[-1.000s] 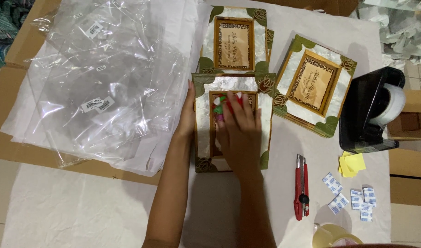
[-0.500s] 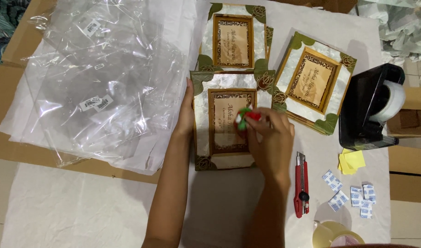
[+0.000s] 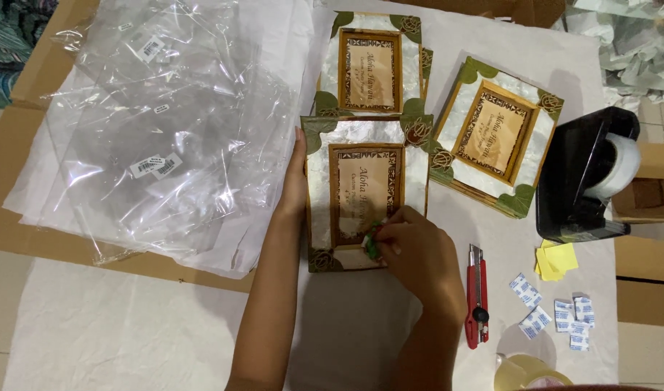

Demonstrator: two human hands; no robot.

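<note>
Head view: hands (image 3: 411,250) at frame (image 3: 366,192) edges

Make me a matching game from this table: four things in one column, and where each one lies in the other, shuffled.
Things:
1. cutter
2. tape dispenser
3. clear bags
4. sticky notes

Places:
A. piled at the far left
B. just right of the right hand
C. at the right edge, beside the tilted frame
D. in front of the tape dispenser

Pairs: 1-B, 2-C, 3-A, 4-D
</note>
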